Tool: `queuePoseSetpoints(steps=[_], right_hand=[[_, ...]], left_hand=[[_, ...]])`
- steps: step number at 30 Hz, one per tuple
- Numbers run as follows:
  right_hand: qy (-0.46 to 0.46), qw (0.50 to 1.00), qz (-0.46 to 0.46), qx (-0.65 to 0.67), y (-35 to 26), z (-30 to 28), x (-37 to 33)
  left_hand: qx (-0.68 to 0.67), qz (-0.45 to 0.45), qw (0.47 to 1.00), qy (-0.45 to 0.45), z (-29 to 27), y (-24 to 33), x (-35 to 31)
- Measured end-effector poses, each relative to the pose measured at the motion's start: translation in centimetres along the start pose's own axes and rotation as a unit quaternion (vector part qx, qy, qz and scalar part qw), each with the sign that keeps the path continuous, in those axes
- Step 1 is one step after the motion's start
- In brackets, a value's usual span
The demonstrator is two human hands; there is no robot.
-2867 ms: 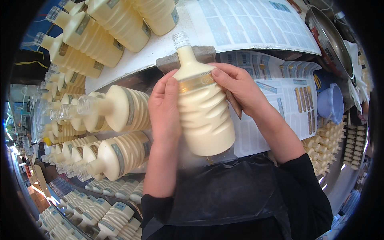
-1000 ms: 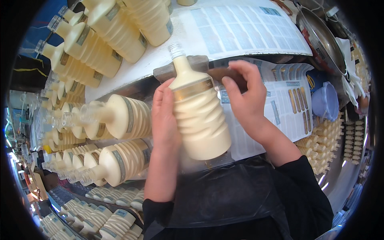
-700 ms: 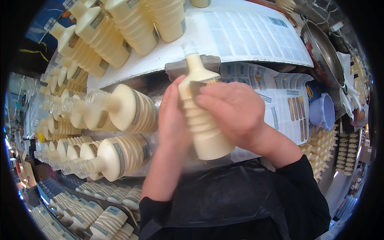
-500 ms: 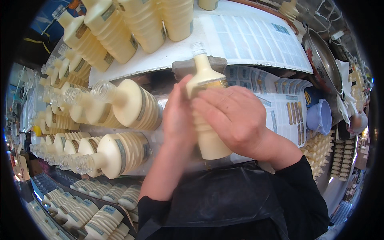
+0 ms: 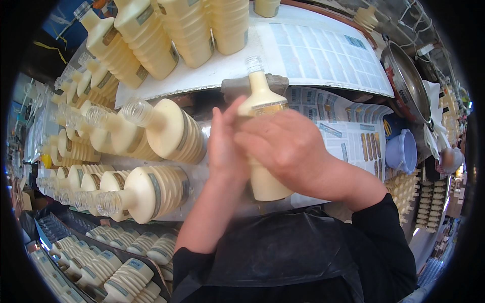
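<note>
A cream-coloured bottle (image 5: 269, 184) with a clear threaded glass neck lies between my hands, its neck end on a grey-brown block (image 5: 233, 89). Across its shoulder is a gold label with a patterned border (image 5: 270, 108). My left hand (image 5: 227, 146) holds the bottle's left side, palm against it, fingers extended. Over the bottle's front, my right hand (image 5: 290, 146) presses with its fingers bent and close together, just below the visible label edge. It hides the middle of the bottle; whether anything is under the fingertips cannot be seen.
Similar bottles lie in rows at the left (image 5: 166, 131), and others stand on the white board (image 5: 323, 76) at the back. Label sheets (image 5: 353, 136) lie at the right, beside a lavender bucket (image 5: 401, 151) and a large round pan (image 5: 411, 81). Crated bottles (image 5: 129, 278) fill the lower left.
My right hand has gone from lying flatter across the bottle to bent fingers, shifting slightly left and down over it. The bottle stays in about the same place.
</note>
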State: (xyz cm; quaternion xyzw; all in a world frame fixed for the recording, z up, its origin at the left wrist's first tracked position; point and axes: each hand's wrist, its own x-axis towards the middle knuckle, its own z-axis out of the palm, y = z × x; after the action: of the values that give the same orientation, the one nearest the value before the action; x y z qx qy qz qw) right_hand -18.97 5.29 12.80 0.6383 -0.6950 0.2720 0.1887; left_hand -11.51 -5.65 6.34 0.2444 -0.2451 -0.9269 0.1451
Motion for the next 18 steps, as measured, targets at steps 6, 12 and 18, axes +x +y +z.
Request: queuePoseSetpoints(steps=[6,12,18], right_hand=[[0.125,0.903,0.328,0.247,1.7,-0.2,1.8],[0.043,0.936,0.314,0.155,1.6,2.9,2.0],[0.096,0.912,0.371,0.147,5.2,2.0,-2.2]], left_hand=[[0.027,0.032,0.999,0.029,0.9,-0.1,-0.4],[0.191,0.114,0.975,0.023,0.0,-0.6,0.1],[0.224,0.139,0.965,0.003,-1.2,-1.0,0.7]])
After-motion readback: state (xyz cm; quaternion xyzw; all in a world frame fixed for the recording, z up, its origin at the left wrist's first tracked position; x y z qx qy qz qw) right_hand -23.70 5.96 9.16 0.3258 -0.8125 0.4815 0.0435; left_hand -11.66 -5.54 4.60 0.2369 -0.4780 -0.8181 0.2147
